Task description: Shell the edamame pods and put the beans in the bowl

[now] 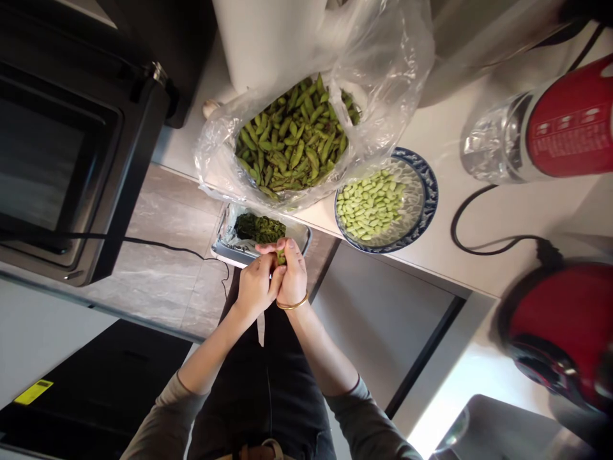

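My left hand [255,285] and my right hand [294,276] meet over the bin, their fingers closed around a green edamame pod [281,257]. Fingers partly cover the pod, so how far it is split cannot be made out. Below and beyond my hands is a lined bin [303,238] with dark green emptied pods [268,230] inside. On the counter edge lies a clear plastic bag [215,150] full of whole edamame pods [297,137]. Right of it, a blue-rimmed plate [430,204] holds shelled light green beans [368,206].
A black oven [110,160] stands at the left, with a thin cable [158,243] crossing in front. On the right of the counter [431,259] are a red-labelled clear container [569,124], a black power cord [460,217] and a red appliance [565,326].
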{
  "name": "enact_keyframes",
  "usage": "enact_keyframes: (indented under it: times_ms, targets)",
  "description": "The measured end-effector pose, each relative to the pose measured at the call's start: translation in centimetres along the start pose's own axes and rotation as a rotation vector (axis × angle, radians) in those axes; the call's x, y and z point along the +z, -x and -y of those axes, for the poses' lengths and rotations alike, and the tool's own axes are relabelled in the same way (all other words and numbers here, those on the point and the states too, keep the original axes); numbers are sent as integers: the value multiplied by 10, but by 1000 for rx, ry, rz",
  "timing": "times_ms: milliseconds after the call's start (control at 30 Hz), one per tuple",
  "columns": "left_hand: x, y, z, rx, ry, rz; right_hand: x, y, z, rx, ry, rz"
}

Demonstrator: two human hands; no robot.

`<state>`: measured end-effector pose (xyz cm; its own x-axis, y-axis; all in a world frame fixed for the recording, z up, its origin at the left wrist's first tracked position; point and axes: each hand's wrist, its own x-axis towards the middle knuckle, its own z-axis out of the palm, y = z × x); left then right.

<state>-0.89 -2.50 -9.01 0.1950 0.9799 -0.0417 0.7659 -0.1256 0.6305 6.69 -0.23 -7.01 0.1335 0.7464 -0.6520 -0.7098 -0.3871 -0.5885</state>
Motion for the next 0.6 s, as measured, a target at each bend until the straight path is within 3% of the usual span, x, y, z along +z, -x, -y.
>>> enact_keyframes:
  times_ms: [133, 400, 600]
  targets:
    - [-1, -2, 4, 16, -14, -6, 1, 0, 0, 30, -21, -2]
    - [-12, -9, 14, 141, 221, -38, 4, -2, 2, 102, -110, 15]
    - [-16, -13, 16, 297, 35, -118, 6, -1, 2, 100, -77, 112]
